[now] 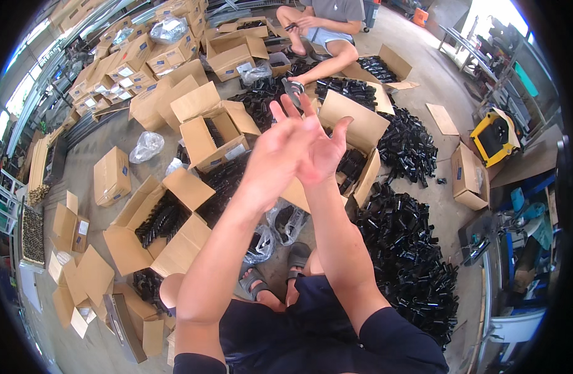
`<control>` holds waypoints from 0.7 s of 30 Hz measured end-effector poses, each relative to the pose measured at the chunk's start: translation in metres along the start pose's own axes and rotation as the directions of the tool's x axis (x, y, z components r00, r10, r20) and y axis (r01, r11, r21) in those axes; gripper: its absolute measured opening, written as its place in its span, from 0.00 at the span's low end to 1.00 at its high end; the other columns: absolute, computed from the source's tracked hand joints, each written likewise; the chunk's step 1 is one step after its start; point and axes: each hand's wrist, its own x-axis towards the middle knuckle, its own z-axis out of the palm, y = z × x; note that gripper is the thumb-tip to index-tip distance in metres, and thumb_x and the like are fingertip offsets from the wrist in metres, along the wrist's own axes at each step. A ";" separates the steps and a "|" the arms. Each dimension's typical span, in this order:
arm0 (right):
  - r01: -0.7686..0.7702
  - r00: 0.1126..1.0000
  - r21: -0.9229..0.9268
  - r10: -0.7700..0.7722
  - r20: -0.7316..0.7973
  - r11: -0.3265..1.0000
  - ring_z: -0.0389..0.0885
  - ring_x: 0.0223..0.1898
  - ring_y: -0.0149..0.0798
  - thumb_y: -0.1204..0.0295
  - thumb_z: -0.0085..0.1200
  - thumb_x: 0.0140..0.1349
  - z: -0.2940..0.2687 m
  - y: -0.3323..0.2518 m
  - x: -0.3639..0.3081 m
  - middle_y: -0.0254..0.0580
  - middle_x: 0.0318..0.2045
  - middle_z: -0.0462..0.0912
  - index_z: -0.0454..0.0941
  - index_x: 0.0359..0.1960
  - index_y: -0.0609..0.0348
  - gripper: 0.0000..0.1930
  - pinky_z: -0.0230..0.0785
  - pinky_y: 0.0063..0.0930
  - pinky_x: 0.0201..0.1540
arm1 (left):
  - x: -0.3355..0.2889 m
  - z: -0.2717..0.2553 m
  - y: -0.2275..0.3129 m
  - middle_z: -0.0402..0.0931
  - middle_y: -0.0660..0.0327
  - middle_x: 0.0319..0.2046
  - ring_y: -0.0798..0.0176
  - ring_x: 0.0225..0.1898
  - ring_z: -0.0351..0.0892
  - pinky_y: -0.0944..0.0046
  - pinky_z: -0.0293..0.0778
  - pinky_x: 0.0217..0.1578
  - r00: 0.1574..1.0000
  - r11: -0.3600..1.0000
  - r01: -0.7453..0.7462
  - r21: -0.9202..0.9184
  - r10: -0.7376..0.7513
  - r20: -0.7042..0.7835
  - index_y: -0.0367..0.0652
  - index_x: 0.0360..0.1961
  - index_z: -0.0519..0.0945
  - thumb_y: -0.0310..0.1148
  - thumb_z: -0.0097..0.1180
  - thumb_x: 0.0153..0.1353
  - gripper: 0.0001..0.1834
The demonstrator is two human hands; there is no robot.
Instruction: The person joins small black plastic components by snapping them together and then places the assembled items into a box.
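Observation:
Both my hands are raised in front of me and overlap above the boxes. My left hand (275, 144) lies across the palm of the other hand, its back toward me and its fingers stretched out but blurred. Behind it, my right hand (324, 156) is open, palm toward me, with thumb and fingers spread. Nothing shows in either hand. Beneath them stands an open cardboard box (352, 118) with black parts inside. Another open carton (202, 140), also holding black parts, is just left of my hands.
Loose black parts form a large pile (405, 255) to my right. An open box (127, 240) of black parts is on the left, near plastic bags (286, 224) by my feet. Stacked cartons (130, 56) stand far left. Another person (330, 31) sits at the far side.

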 end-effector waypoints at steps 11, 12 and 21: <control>0.010 1.000 -0.183 -0.013 -0.012 0.983 0.74 0.60 0.62 0.26 0.32 0.64 -0.019 -0.029 -0.005 0.62 0.60 0.75 0.72 0.60 0.65 0.49 0.68 0.57 0.62 | -0.047 -0.020 -0.037 0.86 0.55 0.39 0.66 0.26 0.85 0.70 0.80 0.31 0.988 0.994 0.104 -0.014 -0.102 0.118 0.36 0.40 0.80 0.45 0.50 0.75 0.20; 0.010 0.999 -0.174 -0.003 0.039 0.985 0.76 0.58 0.59 0.29 0.34 0.66 -0.017 -0.036 -0.004 0.61 0.57 0.77 0.72 0.60 0.66 0.47 0.70 0.54 0.59 | -0.055 -0.042 -0.052 0.86 0.56 0.37 0.66 0.26 0.84 0.69 0.80 0.31 0.985 0.983 0.174 0.067 -0.174 -0.008 0.38 0.39 0.81 0.46 0.51 0.74 0.20; -0.001 0.994 -0.368 -0.038 -0.099 0.930 0.85 0.43 0.47 0.41 0.44 0.71 -0.019 -0.036 -0.008 0.47 0.44 0.86 0.78 0.55 0.63 0.34 0.79 0.39 0.46 | -0.191 -0.197 -0.315 0.85 0.53 0.28 0.56 0.29 0.86 0.57 0.80 0.33 0.578 0.483 0.806 0.343 -0.514 -0.634 0.40 0.35 0.83 0.47 0.62 0.63 0.18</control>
